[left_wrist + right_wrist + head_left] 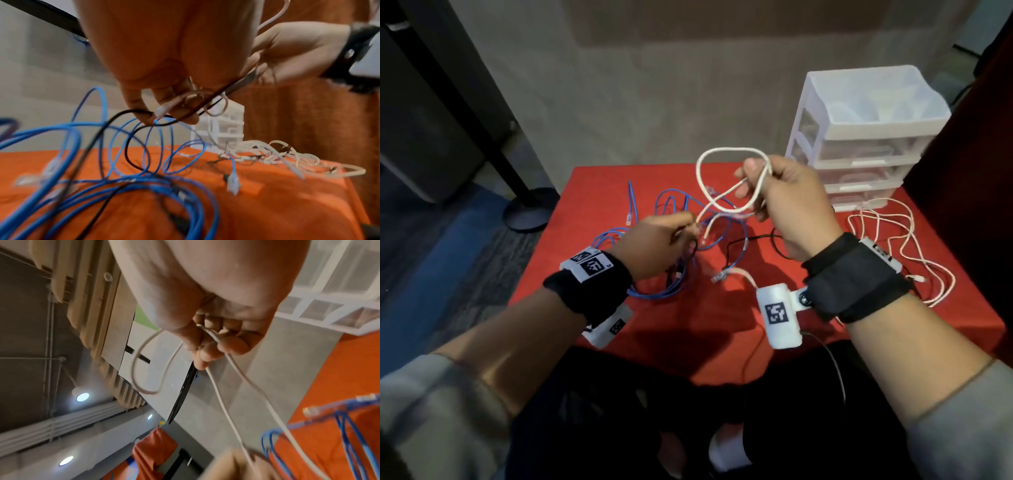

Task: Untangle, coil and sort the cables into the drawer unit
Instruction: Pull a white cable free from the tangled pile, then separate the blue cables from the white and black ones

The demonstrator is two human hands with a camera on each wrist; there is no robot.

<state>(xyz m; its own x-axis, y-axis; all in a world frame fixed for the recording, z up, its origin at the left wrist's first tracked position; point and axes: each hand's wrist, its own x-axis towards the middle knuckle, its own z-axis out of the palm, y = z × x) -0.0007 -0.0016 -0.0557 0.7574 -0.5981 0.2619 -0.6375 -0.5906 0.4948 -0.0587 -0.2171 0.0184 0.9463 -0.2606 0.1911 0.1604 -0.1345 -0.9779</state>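
Observation:
My right hand is raised over the red table and grips loops of a white cable, also seen as the white cable running out of the right hand. My left hand pinches the lower end of that white cable near its plug; a black cable also passes through the left hand. Blue cables lie tangled beneath the left hand, seen as blue cables from the left wrist. A white drawer unit stands at the back right.
A loose pile of thin white cable lies at the right of the red table, in front of the drawers. A black cable runs across the middle. A dark stand base sits on the floor to the left.

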